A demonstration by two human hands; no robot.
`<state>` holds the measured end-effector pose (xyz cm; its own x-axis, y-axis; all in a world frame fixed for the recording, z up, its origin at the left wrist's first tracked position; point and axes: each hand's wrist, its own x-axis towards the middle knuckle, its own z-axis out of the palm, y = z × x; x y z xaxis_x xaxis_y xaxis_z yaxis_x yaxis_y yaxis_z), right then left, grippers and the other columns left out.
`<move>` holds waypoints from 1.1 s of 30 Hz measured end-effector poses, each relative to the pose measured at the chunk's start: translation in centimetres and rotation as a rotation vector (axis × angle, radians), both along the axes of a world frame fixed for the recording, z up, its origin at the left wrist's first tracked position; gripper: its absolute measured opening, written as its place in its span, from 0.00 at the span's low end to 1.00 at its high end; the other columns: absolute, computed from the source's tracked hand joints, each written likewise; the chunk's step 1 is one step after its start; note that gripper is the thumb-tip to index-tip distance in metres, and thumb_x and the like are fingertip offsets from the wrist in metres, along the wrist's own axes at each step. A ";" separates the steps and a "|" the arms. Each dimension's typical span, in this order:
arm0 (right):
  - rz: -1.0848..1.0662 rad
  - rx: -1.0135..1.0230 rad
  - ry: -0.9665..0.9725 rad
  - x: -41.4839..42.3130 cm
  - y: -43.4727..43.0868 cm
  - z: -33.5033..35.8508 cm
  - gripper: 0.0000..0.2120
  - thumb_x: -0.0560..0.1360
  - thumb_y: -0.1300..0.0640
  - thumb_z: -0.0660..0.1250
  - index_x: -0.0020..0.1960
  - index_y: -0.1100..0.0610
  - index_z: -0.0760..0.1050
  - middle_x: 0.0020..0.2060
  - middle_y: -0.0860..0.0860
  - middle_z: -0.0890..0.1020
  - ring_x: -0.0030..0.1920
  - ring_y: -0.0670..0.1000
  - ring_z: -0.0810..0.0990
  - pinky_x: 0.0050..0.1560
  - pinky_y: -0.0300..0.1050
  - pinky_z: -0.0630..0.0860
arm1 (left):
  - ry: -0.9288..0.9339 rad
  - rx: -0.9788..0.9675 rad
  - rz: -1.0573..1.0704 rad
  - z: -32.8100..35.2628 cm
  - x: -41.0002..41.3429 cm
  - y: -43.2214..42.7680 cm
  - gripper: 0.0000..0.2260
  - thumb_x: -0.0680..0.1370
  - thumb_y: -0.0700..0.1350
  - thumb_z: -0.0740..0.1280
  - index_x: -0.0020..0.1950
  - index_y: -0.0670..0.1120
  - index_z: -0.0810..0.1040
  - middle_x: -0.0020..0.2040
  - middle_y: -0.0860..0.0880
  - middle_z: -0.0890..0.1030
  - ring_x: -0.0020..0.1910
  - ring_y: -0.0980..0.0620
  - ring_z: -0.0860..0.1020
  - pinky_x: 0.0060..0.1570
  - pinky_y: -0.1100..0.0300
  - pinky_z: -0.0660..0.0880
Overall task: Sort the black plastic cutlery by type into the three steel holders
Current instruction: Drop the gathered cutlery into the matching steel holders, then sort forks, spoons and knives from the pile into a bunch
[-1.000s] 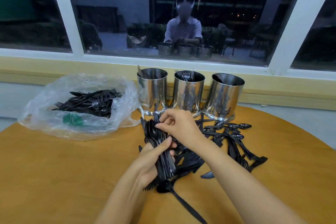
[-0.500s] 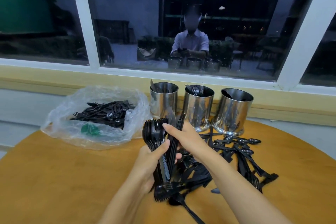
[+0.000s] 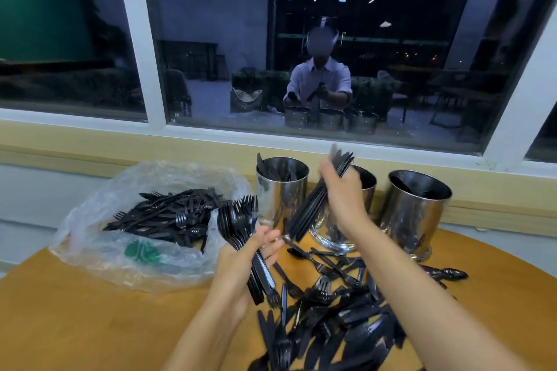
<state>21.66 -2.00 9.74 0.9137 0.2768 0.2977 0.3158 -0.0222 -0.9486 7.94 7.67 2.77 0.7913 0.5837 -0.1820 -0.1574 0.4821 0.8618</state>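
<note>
Three steel holders stand in a row by the window: the left holder [image 3: 281, 190], the middle holder [image 3: 366, 187] partly behind my right hand, and the right holder [image 3: 417, 208]. My left hand [image 3: 241, 268] grips a bunch of black forks [image 3: 238, 220], tines up. My right hand [image 3: 343, 196] holds a tilted bundle of black knives [image 3: 319, 199] raised between the left and middle holders. A loose pile of black cutlery [image 3: 331, 319] lies on the table under my arms.
A clear plastic bag [image 3: 144, 214] with more black cutlery sits at the left on the round wooden table [image 3: 90, 325]. A window with a white frame [image 3: 135, 39] and a yellow sill runs behind the holders.
My right hand pulled a bundle of knives out of the bunch and lifted it up toward the holders. My left hand kept the forks. The camera view tilted upward.
</note>
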 end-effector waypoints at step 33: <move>0.731 -0.333 -0.025 -2.8 -3.9 0.2 0.05 0.77 0.61 0.67 0.45 0.62 0.78 0.34 0.53 0.77 0.35 0.48 0.73 0.36 0.39 0.68 | -0.153 0.051 -0.564 2.4 -1.0 -4.9 0.13 0.76 0.48 0.65 0.53 0.39 0.75 0.30 0.50 0.67 0.27 0.54 0.68 0.36 0.59 0.75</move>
<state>18.89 -5.90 9.93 0.4608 0.8804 0.1118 0.3808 -0.0823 -0.9210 6.97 2.73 5.14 0.9973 0.0695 -0.0236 -0.0132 0.4859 0.8739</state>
